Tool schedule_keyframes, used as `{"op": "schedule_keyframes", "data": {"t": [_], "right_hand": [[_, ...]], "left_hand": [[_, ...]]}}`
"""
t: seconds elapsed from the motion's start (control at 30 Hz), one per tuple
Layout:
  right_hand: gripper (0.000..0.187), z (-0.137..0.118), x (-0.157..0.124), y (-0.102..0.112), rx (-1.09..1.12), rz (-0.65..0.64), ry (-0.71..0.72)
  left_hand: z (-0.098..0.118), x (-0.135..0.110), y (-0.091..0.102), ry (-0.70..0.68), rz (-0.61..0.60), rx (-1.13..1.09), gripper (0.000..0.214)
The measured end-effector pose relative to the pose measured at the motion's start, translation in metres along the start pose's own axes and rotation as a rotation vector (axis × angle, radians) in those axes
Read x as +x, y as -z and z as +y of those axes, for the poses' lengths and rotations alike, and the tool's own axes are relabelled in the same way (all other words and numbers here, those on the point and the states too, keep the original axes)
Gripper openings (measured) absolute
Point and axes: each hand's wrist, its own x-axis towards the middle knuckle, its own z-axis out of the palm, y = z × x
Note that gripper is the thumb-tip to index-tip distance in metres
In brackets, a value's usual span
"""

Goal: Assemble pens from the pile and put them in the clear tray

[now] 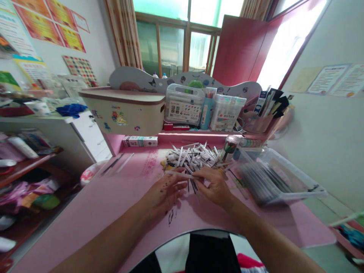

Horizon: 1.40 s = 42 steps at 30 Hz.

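Note:
My left hand (166, 189), with dark ink spots on it, supports the left part of a slim whitish pen barrel (178, 174) between thumb and fingers. The fingers of my right hand (214, 186) pinch the barrel's right end. Just beyond both hands lies a heap of white pen parts (196, 154). Several thin black sticks (192, 185) rest on the pink desk (119, 204) between the hands. Dark ink marks (171, 217) stain the desktop nearer to me. Off to the left lie a dark pen (113, 163) and a whitish one (125, 163), both blurred.
At right stands a clear plastic bin (301, 195) holding rows of dark, slim pieces. A lidded jar (230, 148) is behind the heap. A long box (140, 141) lies at the back left. The shelf above carries a cream storage box (127, 117), marker cases (184, 108) and a pen holder (258, 122).

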Motion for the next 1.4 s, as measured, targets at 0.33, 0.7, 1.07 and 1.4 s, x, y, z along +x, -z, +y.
{"op": "schedule_keyframes", "data": {"t": [0.33, 0.7, 1.07, 1.4], "right_hand": [[0.020, 0.019, 0.012, 0.021, -0.555, -0.298, -0.386], [0.016, 0.011, 0.005, 0.005, -0.762, -0.414, -0.506], [0.007, 0.021, 0.009, 0.072, 0.031, -0.764, -0.526], [0.005, 0.021, 0.009, 0.053, 0.305, -0.806, -0.421]], "left_hand": [[0.011, 0.007, 0.002, -0.163, 0.327, -0.152, 0.010], [0.008, 0.005, 0.001, -0.155, 0.308, -0.049, 0.004], [0.006, 0.007, 0.001, -0.171, 0.324, 0.028, 0.004], [0.011, 0.007, -0.004, -0.163, 0.386, -0.119, 0.013]]}}
